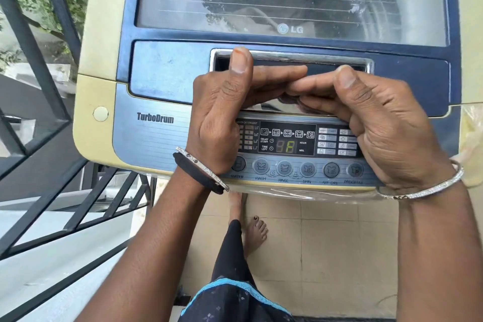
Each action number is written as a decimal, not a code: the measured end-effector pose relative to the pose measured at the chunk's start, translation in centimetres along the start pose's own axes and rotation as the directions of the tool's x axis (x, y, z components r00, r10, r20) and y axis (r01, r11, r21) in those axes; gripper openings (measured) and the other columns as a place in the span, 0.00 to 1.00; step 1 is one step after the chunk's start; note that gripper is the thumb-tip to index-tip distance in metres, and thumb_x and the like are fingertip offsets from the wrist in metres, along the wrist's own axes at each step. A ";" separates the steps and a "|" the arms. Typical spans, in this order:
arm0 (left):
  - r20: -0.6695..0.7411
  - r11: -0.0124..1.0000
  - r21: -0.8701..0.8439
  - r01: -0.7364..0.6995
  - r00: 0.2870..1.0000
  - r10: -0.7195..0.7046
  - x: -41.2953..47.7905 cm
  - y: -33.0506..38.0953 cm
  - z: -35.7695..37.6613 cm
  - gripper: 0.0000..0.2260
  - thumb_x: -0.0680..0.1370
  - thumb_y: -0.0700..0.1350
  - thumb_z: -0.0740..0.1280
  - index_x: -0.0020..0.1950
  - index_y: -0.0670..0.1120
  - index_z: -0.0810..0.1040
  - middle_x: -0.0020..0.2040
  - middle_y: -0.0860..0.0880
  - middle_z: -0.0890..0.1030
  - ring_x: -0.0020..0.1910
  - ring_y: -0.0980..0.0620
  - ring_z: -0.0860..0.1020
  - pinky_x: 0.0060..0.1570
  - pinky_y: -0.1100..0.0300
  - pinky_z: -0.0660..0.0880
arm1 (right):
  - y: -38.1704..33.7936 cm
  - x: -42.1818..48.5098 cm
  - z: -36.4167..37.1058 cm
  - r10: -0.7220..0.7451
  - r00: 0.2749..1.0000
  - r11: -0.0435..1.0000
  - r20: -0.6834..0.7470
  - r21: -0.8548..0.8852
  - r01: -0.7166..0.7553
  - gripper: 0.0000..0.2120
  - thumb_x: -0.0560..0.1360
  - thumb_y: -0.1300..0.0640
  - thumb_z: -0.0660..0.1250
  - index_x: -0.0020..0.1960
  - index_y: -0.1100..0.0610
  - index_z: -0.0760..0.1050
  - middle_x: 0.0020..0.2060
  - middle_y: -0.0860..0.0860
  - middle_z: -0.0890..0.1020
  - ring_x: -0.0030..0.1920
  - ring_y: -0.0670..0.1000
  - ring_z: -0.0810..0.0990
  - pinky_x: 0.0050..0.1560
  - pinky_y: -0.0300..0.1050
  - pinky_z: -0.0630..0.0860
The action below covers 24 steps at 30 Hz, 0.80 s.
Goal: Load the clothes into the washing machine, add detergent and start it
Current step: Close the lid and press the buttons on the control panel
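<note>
Washing machine (162, 81), top-loading, cream body with blue top, standing at the far side against a black railing (39, 65) on the left; lid (287, 0) shut, with a glass pane. Contents of the tub: pale and dark cloth (248, 15) shows dimly through the glass (too blurred by reflections to count pieces). Lid handle recess (292, 60), chrome-rimmed, at the near edge of the lid. Left hand (222, 112): thumb up against the left end of the recess, fingers laid flat and pointing right along the lid's near edge, pressing rather than closed around anything. Right hand (386, 125): thumb up toward the right part of the recess, fingers bent and pointing left, tips meeting those of the left hand at the lid edge; whether they hook under the edge I cannot tell. Control panel (287, 144) beneath both palms, display lit, a row of round buttons (285, 168) along its near edge. Bangles on both wrists. Tiled floor (326, 243) nearest, one bare foot (254, 232) on it.
</note>
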<state>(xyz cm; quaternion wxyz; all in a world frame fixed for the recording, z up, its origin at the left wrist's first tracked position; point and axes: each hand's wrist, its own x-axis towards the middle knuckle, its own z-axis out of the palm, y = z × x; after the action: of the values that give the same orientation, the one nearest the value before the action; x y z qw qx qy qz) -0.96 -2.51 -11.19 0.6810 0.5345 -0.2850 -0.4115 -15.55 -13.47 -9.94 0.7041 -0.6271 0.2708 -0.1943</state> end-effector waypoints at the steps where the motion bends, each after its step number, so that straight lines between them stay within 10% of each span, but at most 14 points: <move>1: 0.004 1.000 0.003 0.000 1.000 0.000 0.0 0.0 0.0 0.30 0.81 0.53 0.47 0.57 0.32 0.79 0.54 0.34 0.83 0.56 0.38 0.82 0.61 0.40 0.75 | -0.1 0.0 0.0 0.005 1.000 1.000 0.008 -0.001 -0.005 0.19 0.82 0.55 0.54 0.56 0.64 0.79 0.54 0.58 0.84 0.59 0.57 0.82 0.66 0.52 0.74; 24: -0.074 0.990 0.041 0.135 0.989 -0.132 0.4 1.2 0.9 0.27 0.83 0.52 0.49 0.54 0.34 0.82 0.51 0.36 0.84 0.56 0.39 0.82 0.62 0.43 0.75 | -1.3 0.8 -0.6 0.169 0.984 0.982 0.053 0.070 -0.173 0.19 0.83 0.57 0.54 0.58 0.70 0.78 0.56 0.62 0.83 0.61 0.56 0.81 0.65 0.46 0.75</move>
<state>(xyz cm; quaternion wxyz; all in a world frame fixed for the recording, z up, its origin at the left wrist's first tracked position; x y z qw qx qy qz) -1.24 -3.22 -9.84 0.6492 0.5823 -0.2335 -0.4301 -15.22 -14.55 -8.76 0.7470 -0.5793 0.2997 -0.1282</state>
